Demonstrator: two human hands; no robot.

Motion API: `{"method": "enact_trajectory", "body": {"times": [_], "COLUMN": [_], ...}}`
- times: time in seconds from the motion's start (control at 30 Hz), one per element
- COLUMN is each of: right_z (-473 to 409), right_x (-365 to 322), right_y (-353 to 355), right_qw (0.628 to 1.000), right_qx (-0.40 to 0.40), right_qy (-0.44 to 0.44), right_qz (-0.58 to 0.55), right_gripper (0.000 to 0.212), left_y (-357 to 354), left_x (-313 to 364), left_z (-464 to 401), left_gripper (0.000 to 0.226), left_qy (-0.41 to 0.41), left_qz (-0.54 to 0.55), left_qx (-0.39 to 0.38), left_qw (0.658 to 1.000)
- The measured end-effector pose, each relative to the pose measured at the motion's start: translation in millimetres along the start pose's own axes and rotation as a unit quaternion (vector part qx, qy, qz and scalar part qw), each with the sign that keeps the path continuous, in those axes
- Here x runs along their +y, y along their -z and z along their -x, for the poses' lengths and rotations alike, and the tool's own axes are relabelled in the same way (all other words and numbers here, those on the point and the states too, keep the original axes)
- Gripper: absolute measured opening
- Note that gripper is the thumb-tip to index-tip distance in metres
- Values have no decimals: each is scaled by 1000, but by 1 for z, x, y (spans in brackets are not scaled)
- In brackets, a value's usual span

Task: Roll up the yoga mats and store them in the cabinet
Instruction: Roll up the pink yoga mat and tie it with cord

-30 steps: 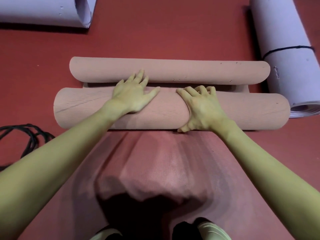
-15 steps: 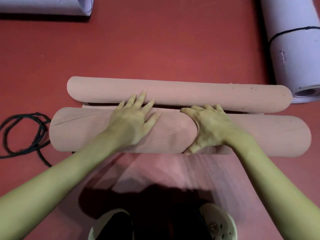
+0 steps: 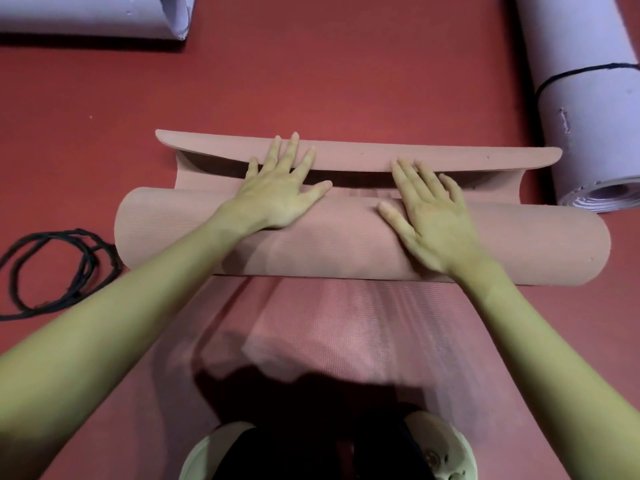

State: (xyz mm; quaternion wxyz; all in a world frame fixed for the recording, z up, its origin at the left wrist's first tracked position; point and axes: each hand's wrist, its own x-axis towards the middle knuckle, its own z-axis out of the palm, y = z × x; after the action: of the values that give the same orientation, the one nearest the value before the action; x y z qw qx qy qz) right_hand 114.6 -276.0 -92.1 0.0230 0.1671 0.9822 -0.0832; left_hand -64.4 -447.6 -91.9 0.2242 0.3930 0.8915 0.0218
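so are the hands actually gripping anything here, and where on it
Nothing is gripped. The left hand and right hand lie flat, fingers straight, pressing the top of the pink mat roll.

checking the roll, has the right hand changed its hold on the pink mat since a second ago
Yes. The right hand, earlier curled over the pink mat, now lies flat, fingers reaching to the far flap; the camera moved, so travel is unclear.

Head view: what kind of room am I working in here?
Probably a yoga or exercise room: red padded floor, a pink mat being rolled under both hands, and rolled lavender mats lying nearby.
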Motion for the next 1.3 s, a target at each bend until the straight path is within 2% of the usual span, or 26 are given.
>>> {"method": "enact_trajectory", "body": {"times": [0.43, 0.63, 0.73, 0.87, 0.93, 1.07, 1.3], "right_z": [-71, -71, -57, -40, -38, -43, -24], "right_x": [22, 18, 8, -5, -7, -12, -11], "right_y": [5, 9, 16, 22, 16, 13, 14], "right_qw": [994, 995, 994, 996, 992, 987, 990], "right_qx": [-77, -2, 7, -78, -92, -92, -95], "right_qy": [-36, 10, 23, 41, 55, 45, 64], "right_qz": [-65, -101, -102, -5, 68, 121, 79], "right_gripper": [67, 63, 76, 131, 144, 139, 132], "left_y": [1, 9, 13, 21, 22, 21, 10], "left_x": [10, 6, 3, 1, 1, 1, 0], "left_z": [6, -17, -31, -45, -46, -44, -18], "left_gripper": [61, 67, 68, 68, 68, 68, 65], "left_qy": [-63, -28, -18, -14, -16, -20, -21], "left_qz": [-48, -51, -41, -31, -33, -37, -28], "left_qx": [74, 52, 28, -1, -8, -8, -35], "left_qw": [994, 997, 999, 999, 999, 999, 999]}}
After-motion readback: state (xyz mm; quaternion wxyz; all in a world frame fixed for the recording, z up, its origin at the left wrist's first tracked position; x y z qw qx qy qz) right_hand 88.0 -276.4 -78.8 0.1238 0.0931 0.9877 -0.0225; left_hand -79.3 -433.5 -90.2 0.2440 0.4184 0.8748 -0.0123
